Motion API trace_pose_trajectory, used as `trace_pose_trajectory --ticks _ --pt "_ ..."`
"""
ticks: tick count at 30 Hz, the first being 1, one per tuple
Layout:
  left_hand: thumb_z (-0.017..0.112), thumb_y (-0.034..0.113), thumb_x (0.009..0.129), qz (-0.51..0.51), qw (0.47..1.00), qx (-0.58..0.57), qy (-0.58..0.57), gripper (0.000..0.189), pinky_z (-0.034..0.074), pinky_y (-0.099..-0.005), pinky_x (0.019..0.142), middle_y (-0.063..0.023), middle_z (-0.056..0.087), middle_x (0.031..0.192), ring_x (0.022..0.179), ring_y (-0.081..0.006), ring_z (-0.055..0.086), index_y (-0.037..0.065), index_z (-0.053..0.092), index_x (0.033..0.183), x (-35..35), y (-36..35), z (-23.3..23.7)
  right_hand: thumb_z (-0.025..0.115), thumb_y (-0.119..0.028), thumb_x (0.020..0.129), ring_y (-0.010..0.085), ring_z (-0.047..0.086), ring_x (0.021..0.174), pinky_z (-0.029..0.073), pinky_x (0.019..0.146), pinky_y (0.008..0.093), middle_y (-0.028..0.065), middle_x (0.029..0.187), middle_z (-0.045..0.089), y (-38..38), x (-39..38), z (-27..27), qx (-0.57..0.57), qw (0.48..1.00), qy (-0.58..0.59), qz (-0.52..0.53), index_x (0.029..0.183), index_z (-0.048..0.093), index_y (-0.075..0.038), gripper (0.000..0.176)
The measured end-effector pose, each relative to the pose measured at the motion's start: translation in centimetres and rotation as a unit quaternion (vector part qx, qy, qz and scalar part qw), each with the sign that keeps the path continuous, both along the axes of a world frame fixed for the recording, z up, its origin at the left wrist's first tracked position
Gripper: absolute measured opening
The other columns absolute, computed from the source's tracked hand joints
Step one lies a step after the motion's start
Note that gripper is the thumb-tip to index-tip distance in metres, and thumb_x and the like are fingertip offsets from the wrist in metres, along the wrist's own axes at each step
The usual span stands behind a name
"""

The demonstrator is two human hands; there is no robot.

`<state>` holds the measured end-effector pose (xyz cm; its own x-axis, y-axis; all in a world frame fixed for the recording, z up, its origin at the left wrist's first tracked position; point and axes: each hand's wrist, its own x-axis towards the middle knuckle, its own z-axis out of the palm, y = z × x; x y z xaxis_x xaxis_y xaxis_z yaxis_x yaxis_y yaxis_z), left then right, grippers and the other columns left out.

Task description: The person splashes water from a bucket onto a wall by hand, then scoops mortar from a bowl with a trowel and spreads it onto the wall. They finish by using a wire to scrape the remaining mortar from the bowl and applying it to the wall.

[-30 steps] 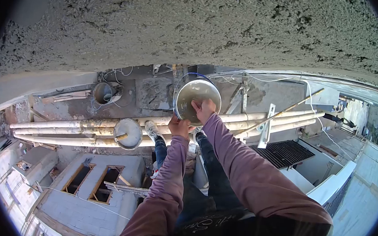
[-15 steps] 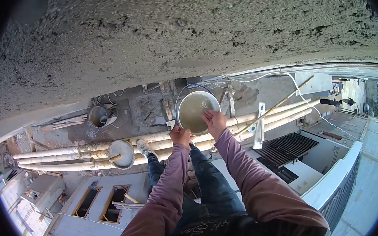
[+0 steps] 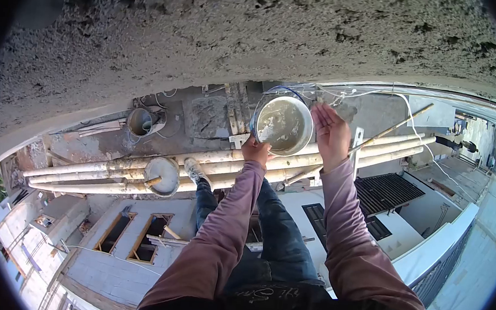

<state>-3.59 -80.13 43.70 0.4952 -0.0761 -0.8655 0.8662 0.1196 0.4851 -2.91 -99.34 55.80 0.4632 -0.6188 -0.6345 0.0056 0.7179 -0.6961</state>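
A round bucket (image 3: 284,126) of cloudy greyish water is in the middle of the view, its blue handle at the upper rim. My left hand (image 3: 256,151) grips the bucket's near-left rim. To the right of the bucket, my right hand (image 3: 331,132) is raised with its palm showing, fingers extended and nothing in them. Above both hands spreads a rough grey plastered wall (image 3: 210,47).
Long pale poles (image 3: 224,163) run across below me, my foot (image 3: 193,169) on them. A second bucket (image 3: 162,176) with a stick stands there. Another bucket (image 3: 140,122) is on the ground far below. A person (image 3: 469,147) is at far right.
My right hand has left the bucket's water and moved right, its fingers now extended. The bucket and my left hand sit slightly further right and higher in the view.
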Motion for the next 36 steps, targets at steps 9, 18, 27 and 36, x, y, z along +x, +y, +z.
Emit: trace_pose_trajectory --ticks 9,18,27,36 --pt "0.058 -0.006 0.074 0.031 0.999 0.016 -0.022 0.045 0.065 -0.0367 0.056 -0.0085 0.063 0.091 0.071 -0.0195 0.064 0.002 0.064 0.118 0.0 3.6 -3.6 0.041 -0.015 0.101 0.0360 0.063 0.110 0.054 0.101 0.0425 0.0276 0.125 0.059 8.7 3.5 -17.5 0.168 0.976 0.075 0.114 0.128 0.048 0.016 0.041" --pt "0.056 -0.006 0.077 0.097 0.994 0.059 -0.010 0.048 0.066 -0.0409 0.060 -0.0101 0.065 0.092 0.074 -0.0220 0.069 0.002 0.064 0.123 0.3 10.2 -7.9 0.045 -0.015 0.102 0.0355 0.063 0.111 0.055 0.098 0.0431 0.0273 0.123 0.061 13.7 5.3 -15.5 -0.001 0.980 0.124 0.153 0.127 0.049 0.013 0.038" --pt "0.056 -0.007 0.074 0.171 0.984 0.042 -0.008 0.062 0.066 -0.0415 0.063 -0.0068 0.064 0.092 0.077 -0.0219 0.069 0.009 0.061 0.134 1.3 17.9 -9.8 0.048 -0.011 0.098 0.0383 0.064 0.108 0.053 0.100 0.0483 0.0256 0.118 0.063 23.7 11.8 -17.7 0.209 0.947 -0.066 0.237 0.125 0.051 0.014 0.037" --pt "0.059 -0.006 0.075 0.204 0.976 0.073 -0.037 0.068 0.064 -0.0383 0.057 -0.0068 0.063 0.092 0.072 -0.0199 0.065 0.013 0.057 0.141 2.3 25.0 -10.1 0.038 -0.014 0.101 0.0375 0.056 0.122 0.048 0.108 0.0478 0.0280 0.132 0.053 34.2 10.5 -18.7 0.023 0.949 0.161 0.268 0.132 0.044 0.019 0.046"
